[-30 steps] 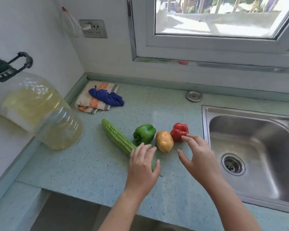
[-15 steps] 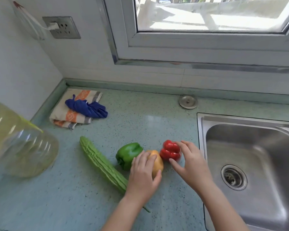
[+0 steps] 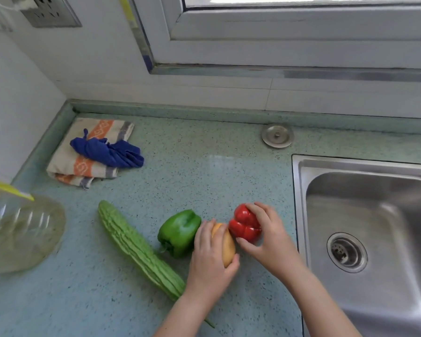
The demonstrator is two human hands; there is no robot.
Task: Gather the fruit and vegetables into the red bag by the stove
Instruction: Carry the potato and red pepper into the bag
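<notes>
Red pepper [image 3: 244, 227] held in the right hand [image 3: 270, 237], potato [image 3: 227, 249] in the left hand [image 3: 209, 261], may slip if lifted hastily.

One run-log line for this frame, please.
left hand grips potato | right hand grips red pepper | green pepper, bitter gourd on counter | red bag not in view

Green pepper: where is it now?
In the head view the green pepper lies on the counter, between the bitter gourd and the potato held by the left hand.
</notes>
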